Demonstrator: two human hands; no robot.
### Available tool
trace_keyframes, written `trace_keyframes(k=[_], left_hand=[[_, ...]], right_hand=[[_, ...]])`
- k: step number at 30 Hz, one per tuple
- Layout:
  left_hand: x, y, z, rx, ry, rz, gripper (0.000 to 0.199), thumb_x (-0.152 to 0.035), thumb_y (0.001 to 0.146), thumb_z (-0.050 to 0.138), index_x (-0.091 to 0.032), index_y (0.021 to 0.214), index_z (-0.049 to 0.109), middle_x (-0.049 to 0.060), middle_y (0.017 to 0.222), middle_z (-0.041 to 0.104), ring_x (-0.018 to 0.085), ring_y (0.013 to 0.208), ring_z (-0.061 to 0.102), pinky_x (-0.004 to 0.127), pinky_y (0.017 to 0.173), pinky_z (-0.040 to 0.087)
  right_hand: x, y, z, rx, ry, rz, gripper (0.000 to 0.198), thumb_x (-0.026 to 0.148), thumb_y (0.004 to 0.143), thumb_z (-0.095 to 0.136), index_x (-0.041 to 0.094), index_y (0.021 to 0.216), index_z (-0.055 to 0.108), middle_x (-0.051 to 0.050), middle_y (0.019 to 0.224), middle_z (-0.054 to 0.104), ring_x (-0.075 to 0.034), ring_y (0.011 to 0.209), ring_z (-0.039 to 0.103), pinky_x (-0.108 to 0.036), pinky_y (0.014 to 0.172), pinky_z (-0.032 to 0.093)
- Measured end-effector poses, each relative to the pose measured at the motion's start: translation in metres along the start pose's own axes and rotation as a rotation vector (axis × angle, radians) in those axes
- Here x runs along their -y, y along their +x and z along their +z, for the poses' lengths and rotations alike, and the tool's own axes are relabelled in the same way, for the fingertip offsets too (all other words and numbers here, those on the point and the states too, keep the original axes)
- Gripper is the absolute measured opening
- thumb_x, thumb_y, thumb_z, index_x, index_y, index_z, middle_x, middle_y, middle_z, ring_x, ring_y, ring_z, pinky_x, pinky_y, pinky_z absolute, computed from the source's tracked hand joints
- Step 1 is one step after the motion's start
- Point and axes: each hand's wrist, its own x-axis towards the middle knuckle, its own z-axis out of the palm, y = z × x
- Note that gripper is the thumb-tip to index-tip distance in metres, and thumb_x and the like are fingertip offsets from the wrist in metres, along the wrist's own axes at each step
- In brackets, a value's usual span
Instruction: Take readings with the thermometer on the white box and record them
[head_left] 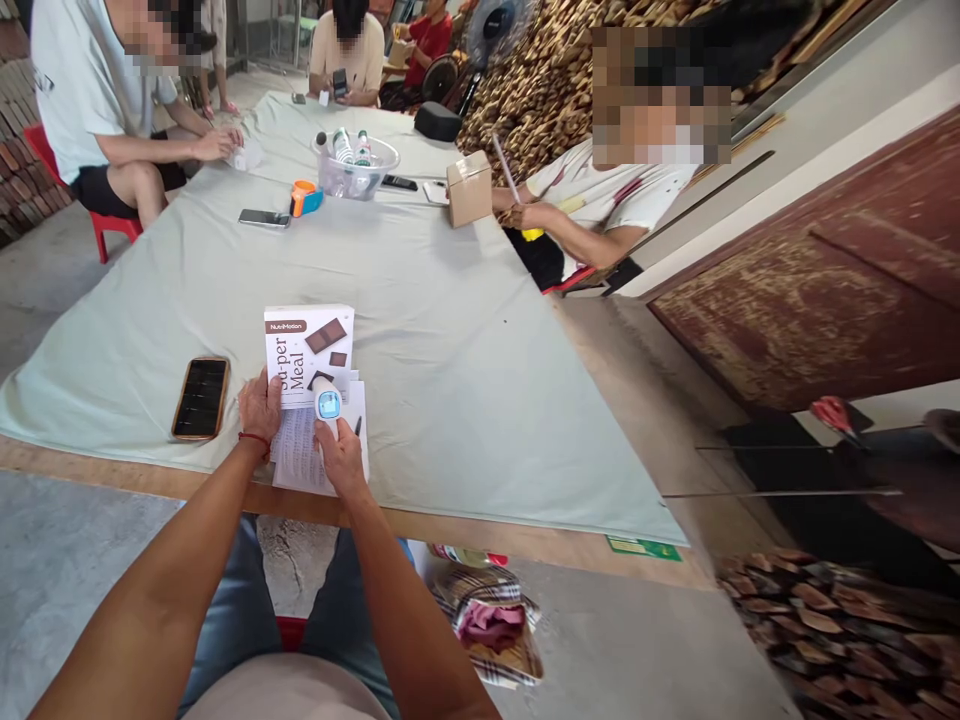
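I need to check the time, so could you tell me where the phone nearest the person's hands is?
In the head view, the phone lies face up on the table cloth, just left of the left hand.

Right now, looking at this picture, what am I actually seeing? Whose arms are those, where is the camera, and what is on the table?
The camera sits on a person's head, looking down at their own two bare arms. The left hand rests on a white box and printed leaflet at the table's near edge. The right hand holds a small white thermometer-like device with a lit blue screen. A phone lies beside them on the pale cloth. Farther off stand a clear bowl of bottles and a cardboard box, with other people seated around.
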Motion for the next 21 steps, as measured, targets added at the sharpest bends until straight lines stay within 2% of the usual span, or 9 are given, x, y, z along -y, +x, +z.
trace_keyframes(k=[13, 21], left_hand=[[0.0, 0.0, -0.002, 0.025, 0.018, 0.017, 0.051, -0.052, 0.099, 0.027, -0.019, 0.11, 0.064, 0.015, 0.092, 0.066, 0.033, 0.095, 0.06, 0.043, 0.086, 0.039], [0.002, -0.002, -0.001, 0.013, -0.001, 0.042, 0.047, -0.052, 0.098, 0.033, -0.019, 0.113, 0.062, 0.013, 0.095, 0.066, 0.031, 0.097, 0.059, 0.043, 0.09, 0.04]], right_hand=[[0.003, 0.0, 0.003, 0.007, -0.011, -0.031, 0.04, 0.065, 0.08, 0.052, 0.026, 0.07, 0.047, 0.003, 0.058, 0.053, -0.016, 0.057, 0.049, -0.029, 0.058, 0.041], [0.008, -0.003, -0.005, 0.011, 0.048, 0.022, 0.035, 0.056, 0.08, 0.053, 0.024, 0.068, 0.048, 0.004, 0.06, 0.052, -0.014, 0.06, 0.049, -0.027, 0.059, 0.042]])
